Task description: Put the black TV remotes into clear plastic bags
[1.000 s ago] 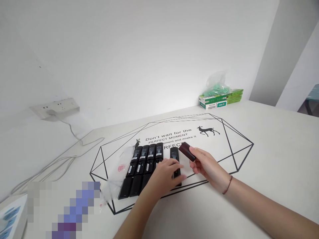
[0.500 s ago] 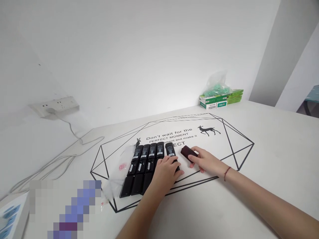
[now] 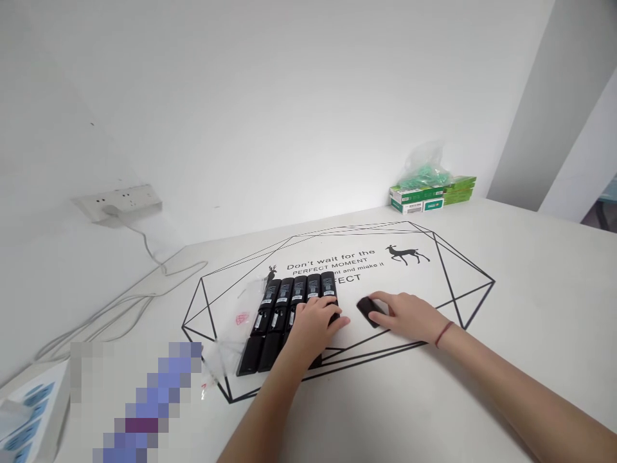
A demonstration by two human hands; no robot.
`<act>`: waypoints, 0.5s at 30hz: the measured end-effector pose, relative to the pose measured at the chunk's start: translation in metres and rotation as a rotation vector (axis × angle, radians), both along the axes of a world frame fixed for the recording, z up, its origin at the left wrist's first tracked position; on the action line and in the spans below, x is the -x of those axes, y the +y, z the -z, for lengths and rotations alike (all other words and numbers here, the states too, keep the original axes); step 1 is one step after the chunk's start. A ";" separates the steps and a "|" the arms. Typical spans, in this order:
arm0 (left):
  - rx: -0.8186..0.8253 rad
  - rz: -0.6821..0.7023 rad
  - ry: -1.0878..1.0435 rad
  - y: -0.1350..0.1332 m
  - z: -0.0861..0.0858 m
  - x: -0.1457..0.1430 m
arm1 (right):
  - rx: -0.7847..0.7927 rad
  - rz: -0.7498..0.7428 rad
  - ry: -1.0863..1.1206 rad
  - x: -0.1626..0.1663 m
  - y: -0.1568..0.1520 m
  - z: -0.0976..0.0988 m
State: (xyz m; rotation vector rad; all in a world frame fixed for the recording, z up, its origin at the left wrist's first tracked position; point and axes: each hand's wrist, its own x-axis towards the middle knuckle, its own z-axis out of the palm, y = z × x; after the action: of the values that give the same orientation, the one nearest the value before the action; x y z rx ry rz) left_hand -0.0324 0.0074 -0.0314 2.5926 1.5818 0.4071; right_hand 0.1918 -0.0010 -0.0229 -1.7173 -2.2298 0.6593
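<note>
Several black remote controls [image 3: 284, 308] lie side by side, backs up, on the white table [image 3: 506, 308]. My left hand [image 3: 315, 321] rests on the rightmost remotes, its fingers curled down over them. My right hand [image 3: 409, 316] lies low on the table to the right, its fingertips pinched on a small dark battery cover [image 3: 369, 311] that sits on the tabletop. A red string bracelet is on my right wrist.
Clear plastic bags [image 3: 236, 328] lie left of the remotes. Green boxes with a plastic bag on top [image 3: 429, 190] stand at the back by the wall. A wall socket [image 3: 118, 204] feeds white cables [image 3: 120, 302] along the left. A white box [image 3: 29, 411] sits at front left.
My right hand has lowered the dark cover from the air down onto the table. My left hand has slid the rightmost remote left against the row.
</note>
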 end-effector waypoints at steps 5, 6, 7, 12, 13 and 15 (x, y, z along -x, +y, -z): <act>-0.016 -0.030 -0.114 0.011 -0.010 0.023 | -0.014 -0.136 -0.047 -0.001 -0.005 -0.002; -0.023 -0.027 -0.120 0.013 -0.009 0.027 | -0.041 -0.167 -0.035 0.001 -0.007 -0.002; -0.025 -0.014 -0.121 0.016 -0.008 0.031 | -0.079 -0.201 -0.020 0.004 -0.009 -0.001; -0.002 0.137 -0.087 0.022 0.003 0.032 | -0.256 -0.425 0.097 0.023 -0.016 0.009; 0.005 0.157 -0.081 0.023 0.004 0.030 | -0.260 -0.471 0.119 0.026 -0.017 0.011; 0.026 0.174 -0.071 0.022 0.006 0.027 | -0.258 -0.525 0.150 0.029 -0.020 0.014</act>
State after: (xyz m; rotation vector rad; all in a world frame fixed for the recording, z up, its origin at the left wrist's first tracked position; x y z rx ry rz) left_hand -0.0596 0.0298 -0.0372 2.6368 1.3176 0.4554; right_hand 0.1627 -0.0207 -0.0369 -0.9331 -2.5331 0.5460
